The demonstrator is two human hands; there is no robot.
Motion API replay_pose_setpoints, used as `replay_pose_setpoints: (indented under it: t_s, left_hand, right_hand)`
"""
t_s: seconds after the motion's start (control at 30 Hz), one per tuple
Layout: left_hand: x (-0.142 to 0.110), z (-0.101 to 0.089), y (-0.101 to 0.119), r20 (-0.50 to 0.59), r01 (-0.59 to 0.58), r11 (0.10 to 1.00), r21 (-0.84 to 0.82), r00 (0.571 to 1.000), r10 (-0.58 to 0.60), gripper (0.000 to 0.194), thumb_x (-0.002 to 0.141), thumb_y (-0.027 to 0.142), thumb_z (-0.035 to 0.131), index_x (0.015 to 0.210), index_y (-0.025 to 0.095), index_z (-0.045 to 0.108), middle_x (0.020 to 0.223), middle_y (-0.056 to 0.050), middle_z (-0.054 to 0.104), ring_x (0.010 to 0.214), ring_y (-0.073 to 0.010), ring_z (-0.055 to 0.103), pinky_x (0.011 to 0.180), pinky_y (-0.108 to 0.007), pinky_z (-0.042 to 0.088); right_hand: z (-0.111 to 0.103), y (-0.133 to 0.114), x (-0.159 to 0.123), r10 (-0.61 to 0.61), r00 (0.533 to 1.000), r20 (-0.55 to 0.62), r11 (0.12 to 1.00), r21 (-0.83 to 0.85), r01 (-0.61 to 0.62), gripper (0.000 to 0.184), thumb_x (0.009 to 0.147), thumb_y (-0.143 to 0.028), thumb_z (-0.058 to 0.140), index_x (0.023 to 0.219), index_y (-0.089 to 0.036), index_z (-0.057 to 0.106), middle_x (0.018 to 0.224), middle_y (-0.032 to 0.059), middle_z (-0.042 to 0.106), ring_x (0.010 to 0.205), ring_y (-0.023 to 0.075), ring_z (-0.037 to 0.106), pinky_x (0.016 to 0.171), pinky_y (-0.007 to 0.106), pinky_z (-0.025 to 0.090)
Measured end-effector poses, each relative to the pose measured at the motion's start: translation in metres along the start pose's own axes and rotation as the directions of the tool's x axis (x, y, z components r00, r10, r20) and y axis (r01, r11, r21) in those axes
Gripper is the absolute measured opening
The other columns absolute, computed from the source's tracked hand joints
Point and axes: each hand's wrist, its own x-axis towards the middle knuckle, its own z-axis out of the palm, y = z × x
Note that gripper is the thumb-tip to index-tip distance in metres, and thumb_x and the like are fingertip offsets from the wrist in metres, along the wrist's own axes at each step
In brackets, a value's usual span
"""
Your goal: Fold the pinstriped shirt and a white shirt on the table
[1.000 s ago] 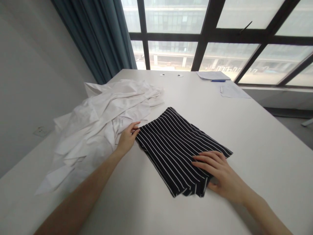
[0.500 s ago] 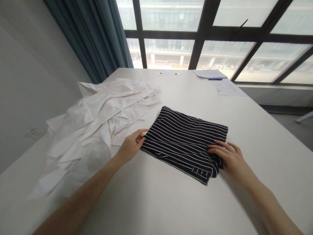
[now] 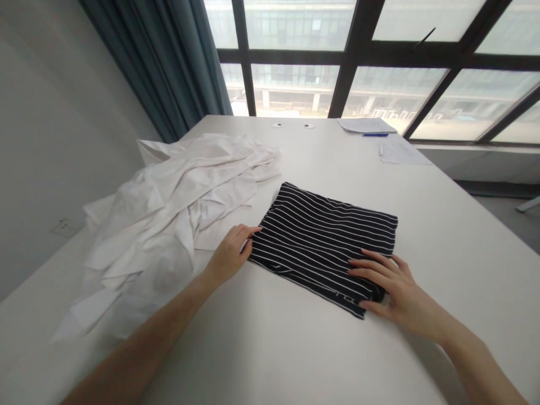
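A folded black garment with thin white stripes [image 3: 320, 225] lies on the white table [image 3: 287, 360] in front of me. My left hand [image 3: 231, 253] is at its left edge, the fingertips on top and the thumb close by at the edge, in a loose pinch. My right hand [image 3: 390, 287] rests over the near right corner, fingers spread on the cloth and thumb at the near edge. Part of that corner is hidden under the hand. Along the near side, a lower layer of the garment sticks out a little.
A heap of crumpled white cloth [image 3: 169, 197] covers the table's left side. Papers [image 3: 367, 125] and a blue pen [image 3: 375, 135] lie at the far right, and two small white eye-shaped pieces [image 3: 309, 126] at the far edge. A blue curtain [image 3: 169, 62] hangs beside the window.
My right hand has moved toward me and left, over the near right corner, which now lies flatter. My left fingers have shifted slightly onto the edge. The view has moved slightly.
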Motion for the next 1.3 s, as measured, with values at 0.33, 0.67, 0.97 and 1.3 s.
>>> replay_pose_setpoints:
  t_s: [0.33,0.67,0.97,1.3]
  left_hand:
    - [-0.002,-0.008,0.004,0.125,-0.136,0.99,-0.023,0.982,0.138,0.045,0.087,0.029,0.067,0.13,0.022,0.058,0.126,-0.011,0.054,0.118,-0.0274,0.053,0.103,-0.043,0.045]
    - [-0.003,-0.005,0.0,0.089,-0.055,0.993,-0.108,0.994,0.065,0.068,0.068,-0.008,0.044,0.127,0.023,0.058,0.124,-0.009,0.053,0.119,-0.0225,0.053,0.108,-0.042,0.045]
    - [0.0,-0.005,-0.005,0.044,0.018,0.985,-0.169,0.999,-0.01,0.062,0.066,-0.006,0.043,0.118,0.022,0.063,0.119,-0.007,0.055,0.117,-0.0206,0.055,0.108,-0.04,0.046]
    - [-0.002,-0.011,0.003,0.107,-0.108,0.989,-0.098,0.987,0.118,0.062,0.06,-0.007,0.04,0.11,0.022,0.065,0.124,-0.008,0.057,0.122,-0.0246,0.051,0.109,-0.048,0.043]
  right_hand:
    - [0.013,0.015,-0.001,0.124,0.923,-0.365,0.992,0.064,-0.108,0.02,0.097,-0.034,0.054,0.1,-0.03,0.073,0.103,0.0027,0.076,0.098,0.0246,0.069,0.089,0.046,0.046]
    - [0.011,0.008,-0.002,0.171,0.886,-0.431,0.982,0.149,-0.117,0.019,0.096,-0.029,0.053,0.104,-0.031,0.07,0.104,0.0018,0.076,0.101,0.026,0.068,0.091,0.046,0.048]
    - [-0.009,-0.001,0.003,-0.083,0.973,-0.217,0.993,0.066,0.1,0.015,0.095,-0.03,0.055,0.094,-0.028,0.07,0.097,0.0031,0.076,0.099,0.0253,0.067,0.089,0.045,0.043]
    - [0.001,-0.003,0.003,-0.058,0.992,-0.113,0.995,0.078,0.067,0.016,0.092,-0.042,0.061,0.095,-0.029,0.07,0.1,0.0056,0.073,0.102,0.026,0.064,0.089,0.045,0.044]
